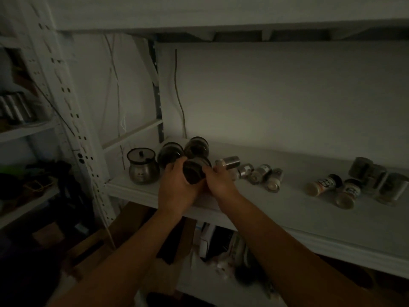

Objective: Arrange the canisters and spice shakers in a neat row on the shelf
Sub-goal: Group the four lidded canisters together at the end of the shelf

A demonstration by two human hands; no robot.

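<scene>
held canister (196, 170): lower body hidden behind left hand (177, 187) and right hand (221, 181)
shaker (325, 184): label print too blurred to read
metal cans (15, 108): cut off by left edge
low clutter (234, 253): too dark to identify

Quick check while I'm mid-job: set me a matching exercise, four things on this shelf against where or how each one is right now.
Things
1. dark-lidded canister
2. pot with the knobbed lid
3. silver-capped shakers
4. clear canisters

Places or states
A. lying on their sides, mid-shelf
B. grouped at the far right end
C. held between the left hand and the right hand
D. standing upright at the left end

Pairs: 1-C, 2-D, 3-A, 4-B
</scene>
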